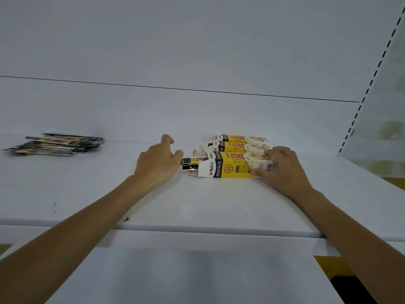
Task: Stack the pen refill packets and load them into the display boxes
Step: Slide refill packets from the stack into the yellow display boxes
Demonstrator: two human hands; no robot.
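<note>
Black-and-yellow foil is seen at the far left, where a loose pile of refill packets (57,144) lies on the white shelf (197,205), well apart from the work. Nearer the middle, the left hand (156,163) is set against the projecting ends of a bundle of packets (192,163) that is partly entered into the open left end of the nearest display box (236,167). The thumb is raised clear and the fingertips touch the bundle. Whether this grip is closed round the packets or only pressed against them cannot be told.

The box lies on its side, and its far end is held by the right hand (282,170), the thumb on the near face and the fingers curled over the top. Just behind it, two more display boxes (238,143) are laid side by side.

The loading step is judged to be in hand, with this box not yet filled. The bundle would next need to be pushed straight along the box while the box is braced against sliding, and the flaps at the mouth kept out of the way.

The shelf is plain white, backed by a white back panel (197,51), with a slotted upright (372,75) at the right.
</note>
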